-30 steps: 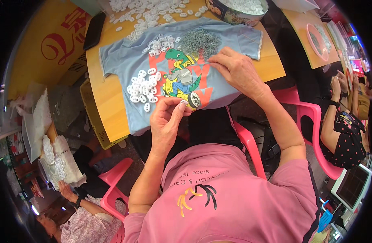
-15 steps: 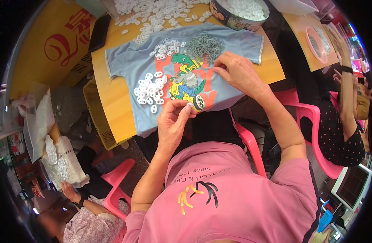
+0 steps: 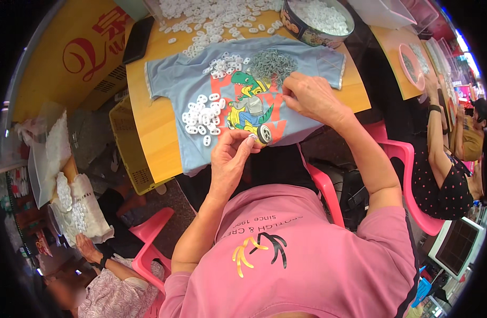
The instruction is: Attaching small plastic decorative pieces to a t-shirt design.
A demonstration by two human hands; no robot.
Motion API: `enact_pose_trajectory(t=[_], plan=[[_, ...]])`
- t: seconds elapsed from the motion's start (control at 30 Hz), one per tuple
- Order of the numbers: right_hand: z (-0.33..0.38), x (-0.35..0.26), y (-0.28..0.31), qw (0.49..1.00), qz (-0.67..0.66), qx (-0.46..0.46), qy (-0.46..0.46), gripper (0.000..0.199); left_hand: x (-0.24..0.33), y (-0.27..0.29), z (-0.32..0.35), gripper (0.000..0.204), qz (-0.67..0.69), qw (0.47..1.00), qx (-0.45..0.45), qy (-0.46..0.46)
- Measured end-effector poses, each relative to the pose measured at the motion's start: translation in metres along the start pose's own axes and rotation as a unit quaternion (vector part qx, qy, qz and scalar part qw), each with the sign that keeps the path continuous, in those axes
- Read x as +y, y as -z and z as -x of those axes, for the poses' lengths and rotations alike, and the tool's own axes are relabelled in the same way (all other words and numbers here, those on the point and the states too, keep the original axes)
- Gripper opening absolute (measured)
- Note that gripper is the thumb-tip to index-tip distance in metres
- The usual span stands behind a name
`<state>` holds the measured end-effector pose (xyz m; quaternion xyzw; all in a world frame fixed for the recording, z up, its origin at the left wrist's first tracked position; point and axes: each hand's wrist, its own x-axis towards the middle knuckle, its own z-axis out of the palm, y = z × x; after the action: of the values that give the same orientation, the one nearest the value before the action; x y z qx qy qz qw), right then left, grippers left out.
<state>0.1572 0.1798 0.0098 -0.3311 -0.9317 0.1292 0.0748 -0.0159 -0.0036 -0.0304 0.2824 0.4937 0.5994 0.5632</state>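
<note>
A small white oval plastic piece with two holes [image 3: 252, 136] is pinched between the thumb and forefinger of my left hand [image 3: 228, 161], over the front edge of the table. My right hand [image 3: 313, 99] is closed in a pinch beside a heap of small grey metal pieces, screw-like in look [image 3: 272, 64]; whatever its fingertips hold is hidden. Both hands are above a light-blue T-shirt [image 3: 169, 79] with a dinosaur print, spread on the table. On the shirt lie two groups of similar white pieces, one near my left hand [image 3: 201, 114], the other farther back [image 3: 225, 65].
Many more white pieces [image 3: 214, 21] cover the back of the wooden table [image 3: 148, 124]. A round tin [image 3: 317, 34] full of them stands at the back right, a black phone [image 3: 138, 40] at the back left. Co-workers sit on both sides, near pink chairs [image 3: 410, 175].
My right hand has shifted slightly left and down beside the grey heap, fingers pinched. My left hand keeps its grip on the white piece. The whole view has shifted a little.
</note>
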Motion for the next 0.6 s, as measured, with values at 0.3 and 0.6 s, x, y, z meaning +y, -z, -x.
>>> enact_pose_trajectory(t=[0.3,0.6], plan=[[0.012,-0.002,-0.001,0.983,-0.164,0.079,-0.036,0.014,0.005,-0.003,-0.001,0.015,0.018,1.0,0.014,0.01],[0.026,-0.026,-0.014,0.81,-0.573,0.086,-0.088,0.021,0.028,-0.012,-0.003,0.017,0.053,0.998,-0.006,0.047]])
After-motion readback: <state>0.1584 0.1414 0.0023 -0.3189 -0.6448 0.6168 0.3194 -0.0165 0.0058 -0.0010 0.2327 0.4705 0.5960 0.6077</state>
